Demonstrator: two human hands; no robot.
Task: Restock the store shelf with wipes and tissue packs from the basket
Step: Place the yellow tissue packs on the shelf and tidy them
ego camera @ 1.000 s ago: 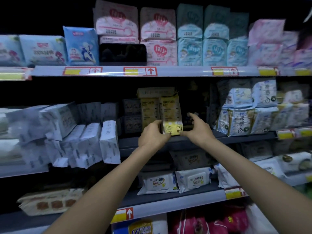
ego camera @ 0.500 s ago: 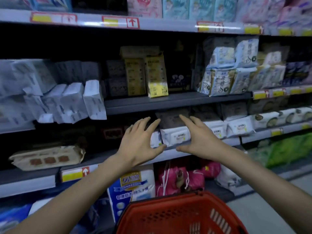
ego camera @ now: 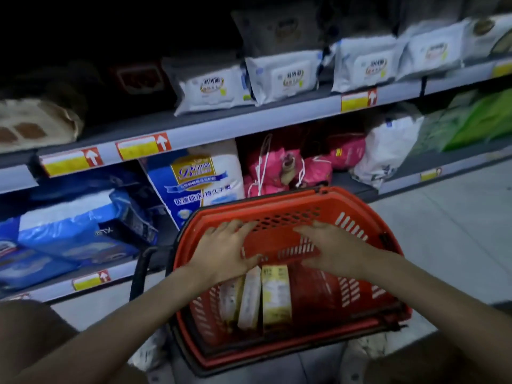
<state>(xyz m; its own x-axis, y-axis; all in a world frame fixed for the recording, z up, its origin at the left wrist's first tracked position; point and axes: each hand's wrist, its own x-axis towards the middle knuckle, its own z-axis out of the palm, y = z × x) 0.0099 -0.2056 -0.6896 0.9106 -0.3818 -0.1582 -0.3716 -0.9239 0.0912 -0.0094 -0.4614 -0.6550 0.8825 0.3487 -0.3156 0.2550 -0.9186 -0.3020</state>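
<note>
Just left of frame centre: left hand (ego camera: 224, 252), palm down, fingers straight and slightly spread, tips pointing up and right. Just right of centre, at same height: right hand (ego camera: 339, 252), palm down, fingers extended, pointing left. Fingertips of the two hands near each other, apart, not touching. Both hands flat and relaxed, gripping nothing. Bare left forearm (ego camera: 116, 322) rises from lower-left corner to wrist. Bare right forearm (ego camera: 432, 297) enters from lower-right corner.

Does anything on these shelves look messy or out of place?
Nothing looks damaged, just untidy: the pink drawstring bags on the lowest shelf lie in a jumbled heap, and the white bag beside them slumps toward the shelf's front edge. The wipes packs above lean unevenly.
</note>
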